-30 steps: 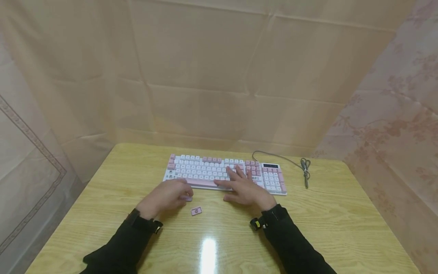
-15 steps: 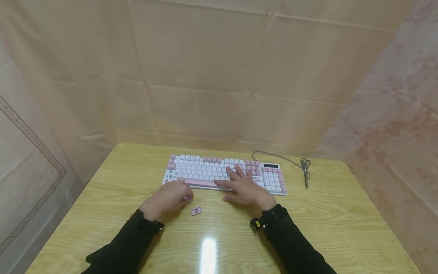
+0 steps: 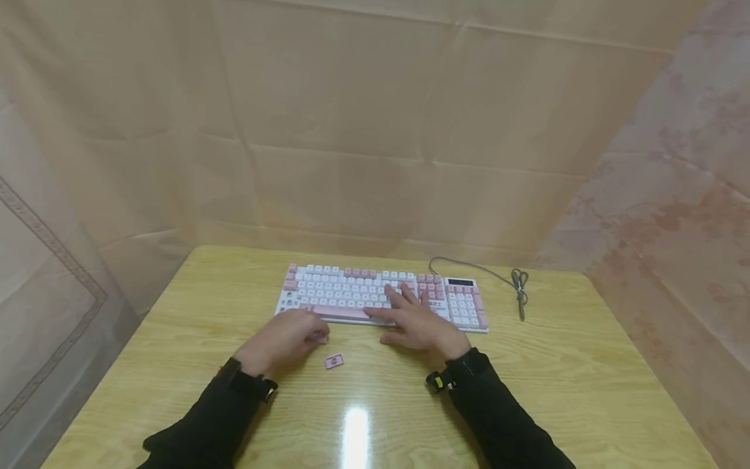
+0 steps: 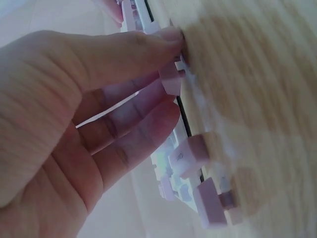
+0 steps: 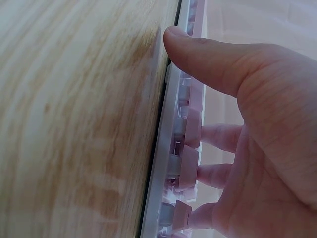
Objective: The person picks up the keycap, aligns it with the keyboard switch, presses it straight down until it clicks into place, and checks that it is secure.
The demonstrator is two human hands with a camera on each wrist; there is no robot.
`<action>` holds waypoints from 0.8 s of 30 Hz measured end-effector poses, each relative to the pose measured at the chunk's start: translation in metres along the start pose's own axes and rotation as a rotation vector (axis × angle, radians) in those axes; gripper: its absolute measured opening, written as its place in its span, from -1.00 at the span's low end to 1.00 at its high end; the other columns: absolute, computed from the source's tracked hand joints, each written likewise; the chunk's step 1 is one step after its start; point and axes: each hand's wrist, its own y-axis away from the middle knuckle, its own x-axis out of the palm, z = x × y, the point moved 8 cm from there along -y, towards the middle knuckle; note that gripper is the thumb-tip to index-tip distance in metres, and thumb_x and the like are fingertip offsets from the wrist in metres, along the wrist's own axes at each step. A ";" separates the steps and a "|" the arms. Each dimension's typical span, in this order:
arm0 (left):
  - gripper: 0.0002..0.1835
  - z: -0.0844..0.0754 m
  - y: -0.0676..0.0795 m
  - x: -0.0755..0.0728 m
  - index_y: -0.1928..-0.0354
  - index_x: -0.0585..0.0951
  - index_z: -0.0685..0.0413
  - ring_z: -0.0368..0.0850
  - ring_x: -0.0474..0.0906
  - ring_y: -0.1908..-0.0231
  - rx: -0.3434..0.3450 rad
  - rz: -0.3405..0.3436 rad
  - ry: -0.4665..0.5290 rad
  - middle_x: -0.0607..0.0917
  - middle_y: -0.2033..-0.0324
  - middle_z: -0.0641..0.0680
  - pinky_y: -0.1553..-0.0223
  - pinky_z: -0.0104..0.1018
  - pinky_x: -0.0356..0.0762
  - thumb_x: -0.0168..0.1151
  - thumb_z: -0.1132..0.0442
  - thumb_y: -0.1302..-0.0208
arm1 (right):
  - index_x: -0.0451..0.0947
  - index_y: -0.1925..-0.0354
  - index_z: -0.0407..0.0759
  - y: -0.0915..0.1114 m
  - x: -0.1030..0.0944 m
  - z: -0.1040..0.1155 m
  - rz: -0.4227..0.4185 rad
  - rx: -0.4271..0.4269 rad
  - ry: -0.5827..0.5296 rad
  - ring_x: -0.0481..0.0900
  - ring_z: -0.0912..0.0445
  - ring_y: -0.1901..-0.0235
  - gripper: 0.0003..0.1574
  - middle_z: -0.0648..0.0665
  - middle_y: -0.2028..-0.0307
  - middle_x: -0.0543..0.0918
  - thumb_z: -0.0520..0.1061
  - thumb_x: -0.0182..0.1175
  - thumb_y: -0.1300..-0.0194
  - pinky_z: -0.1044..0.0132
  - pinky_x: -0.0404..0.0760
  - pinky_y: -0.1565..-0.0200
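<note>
My left hand is bent over the table just in front of the keyboard's left part. Between its thumb and fingertips is a small pink keycap, mostly covered by the hand in the head view. The white and pink keyboard lies lengthwise across the table. Over its middle right, my right hand rests with fingers spread. Its fingertips touch the keys, while the thumb lies along the front edge. Another pink keycap lies upside down on the wood between the hands.
More pink keycaps show below the left hand in the left wrist view. A few dark sockets show at the keyboard's left end. Its bundled cable lies to the right on the wooden table. Cloth hangs behind.
My left hand rolls inward over the keycap and then back a little, staying near the same spot. The right hand stays in place. The whole head view shifts slightly.
</note>
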 end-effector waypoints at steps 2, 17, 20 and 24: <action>-0.89 0.003 -0.001 -0.003 0.47 0.65 -0.09 -0.29 0.42 0.51 0.008 -0.003 0.020 0.61 0.56 -0.17 0.34 -0.27 0.49 0.28 0.26 -0.20 | 0.21 -0.38 0.35 0.000 -0.001 0.000 0.000 0.001 0.006 -0.26 -0.37 -0.37 -0.32 -0.32 -0.45 -0.09 0.21 0.07 -0.32 -0.47 -0.23 -0.11; -0.81 0.062 0.016 -0.051 0.19 0.70 0.12 -0.12 0.59 0.21 -0.184 -0.168 0.090 0.71 0.26 0.01 0.19 -0.15 0.55 0.32 0.40 -0.12 | 0.21 -0.38 0.34 0.000 0.002 0.004 -0.021 -0.031 0.017 -0.23 -0.36 -0.37 -0.32 -0.32 -0.45 -0.06 0.23 0.07 -0.32 -0.46 -0.21 -0.12; -0.79 0.067 0.018 -0.059 0.19 0.71 0.16 -0.06 0.60 0.20 -0.153 -0.219 0.035 0.72 0.26 0.05 0.17 -0.11 0.55 0.33 0.44 -0.08 | 0.20 -0.38 0.37 -0.001 0.001 0.004 -0.021 -0.024 0.031 -0.23 -0.34 -0.38 -0.32 -0.30 -0.45 -0.06 0.25 0.06 -0.32 -0.45 -0.20 -0.13; -0.77 0.069 0.016 -0.057 0.19 0.71 0.18 -0.04 0.60 0.21 -0.144 -0.228 0.010 0.72 0.26 0.06 0.15 -0.07 0.54 0.34 0.45 -0.05 | 0.22 -0.37 0.36 -0.002 0.000 0.003 -0.020 -0.018 0.030 -0.23 -0.35 -0.37 -0.32 -0.30 -0.45 -0.05 0.24 0.08 -0.31 -0.46 -0.18 -0.12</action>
